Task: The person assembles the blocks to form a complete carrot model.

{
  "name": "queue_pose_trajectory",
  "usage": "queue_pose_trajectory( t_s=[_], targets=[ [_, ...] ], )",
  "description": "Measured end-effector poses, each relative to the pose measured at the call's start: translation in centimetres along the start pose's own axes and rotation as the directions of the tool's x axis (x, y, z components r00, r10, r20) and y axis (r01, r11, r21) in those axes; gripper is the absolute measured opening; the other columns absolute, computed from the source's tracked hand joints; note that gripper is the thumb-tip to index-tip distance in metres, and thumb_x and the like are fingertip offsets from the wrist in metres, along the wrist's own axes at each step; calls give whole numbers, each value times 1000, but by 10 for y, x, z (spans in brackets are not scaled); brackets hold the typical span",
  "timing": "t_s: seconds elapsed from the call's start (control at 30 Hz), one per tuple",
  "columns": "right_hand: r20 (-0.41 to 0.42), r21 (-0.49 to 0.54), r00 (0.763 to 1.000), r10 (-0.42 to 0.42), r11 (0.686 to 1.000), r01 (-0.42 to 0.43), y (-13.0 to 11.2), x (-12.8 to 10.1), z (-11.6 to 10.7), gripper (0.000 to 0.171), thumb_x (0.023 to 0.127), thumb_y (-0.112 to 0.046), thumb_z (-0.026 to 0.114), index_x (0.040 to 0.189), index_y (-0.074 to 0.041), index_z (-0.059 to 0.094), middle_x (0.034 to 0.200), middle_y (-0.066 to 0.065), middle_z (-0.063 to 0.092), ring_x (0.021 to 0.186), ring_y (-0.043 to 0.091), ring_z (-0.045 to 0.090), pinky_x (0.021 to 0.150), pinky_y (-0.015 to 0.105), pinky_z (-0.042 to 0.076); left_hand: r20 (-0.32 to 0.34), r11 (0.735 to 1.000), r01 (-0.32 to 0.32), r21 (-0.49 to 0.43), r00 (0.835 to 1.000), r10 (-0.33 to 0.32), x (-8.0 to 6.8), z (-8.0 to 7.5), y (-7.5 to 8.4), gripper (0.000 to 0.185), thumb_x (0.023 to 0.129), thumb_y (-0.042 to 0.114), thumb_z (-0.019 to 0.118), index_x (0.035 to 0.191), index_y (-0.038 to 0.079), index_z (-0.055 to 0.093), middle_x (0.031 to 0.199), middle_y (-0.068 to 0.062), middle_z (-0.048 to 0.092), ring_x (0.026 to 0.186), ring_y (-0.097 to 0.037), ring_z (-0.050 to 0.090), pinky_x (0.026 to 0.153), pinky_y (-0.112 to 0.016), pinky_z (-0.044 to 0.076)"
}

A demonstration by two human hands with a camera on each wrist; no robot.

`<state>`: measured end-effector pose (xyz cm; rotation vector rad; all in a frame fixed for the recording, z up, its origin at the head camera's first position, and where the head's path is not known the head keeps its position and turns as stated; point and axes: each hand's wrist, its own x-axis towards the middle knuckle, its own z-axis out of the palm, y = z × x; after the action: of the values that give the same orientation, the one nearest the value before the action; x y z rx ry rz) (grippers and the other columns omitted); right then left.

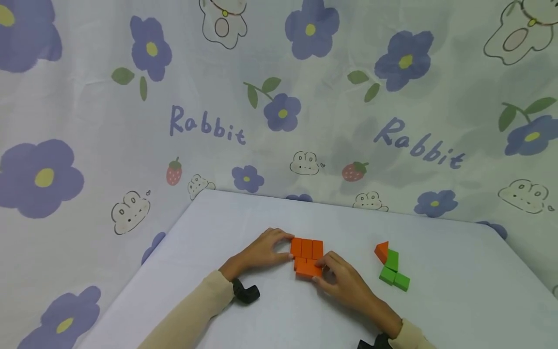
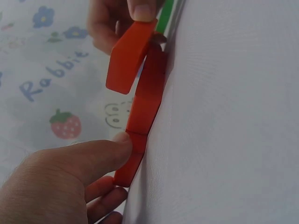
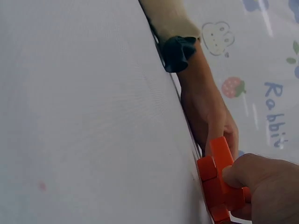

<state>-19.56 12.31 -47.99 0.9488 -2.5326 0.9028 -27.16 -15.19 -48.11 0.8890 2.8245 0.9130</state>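
Orange blocks [image 1: 307,248] lie side by side on the white table, with more of them along the near side. My left hand [image 1: 263,249] pinches the left end of this group, its thumb against the near side and a fingertip at the far corner. A rectangular orange block [image 2: 131,60] is pinched by my right hand [image 1: 348,286]. In the left wrist view that block is tilted and raised over the near blocks, with the right thumb on its end. From the head view it hides part of the blocks under it.
Right of the hands, several green blocks [image 1: 392,261] lie in a bent line, with an orange triangular block [image 1: 381,251] at their far end. A cloth [image 1: 305,111] printed with flowers and rabbits hangs behind the white table [image 1: 462,271]. Dark bands [image 1: 246,293] circle both wrists.
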Motion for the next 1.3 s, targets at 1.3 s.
queue_pose_trajectory(
  t_s=[1.3],
  targets=[
    [-20, -210, 993, -119, 971, 112, 0, -3, 7, 30, 79, -26, 85, 101, -15, 67, 98, -9, 52, 84, 0, 50, 73, 19, 50, -11, 1000, -10, 5, 1000, 10, 2, 1, -3, 58, 91, 52, 67, 141, 26, 55, 140, 3, 57, 132, -19, 46, 112, -48, 40]
  ],
)
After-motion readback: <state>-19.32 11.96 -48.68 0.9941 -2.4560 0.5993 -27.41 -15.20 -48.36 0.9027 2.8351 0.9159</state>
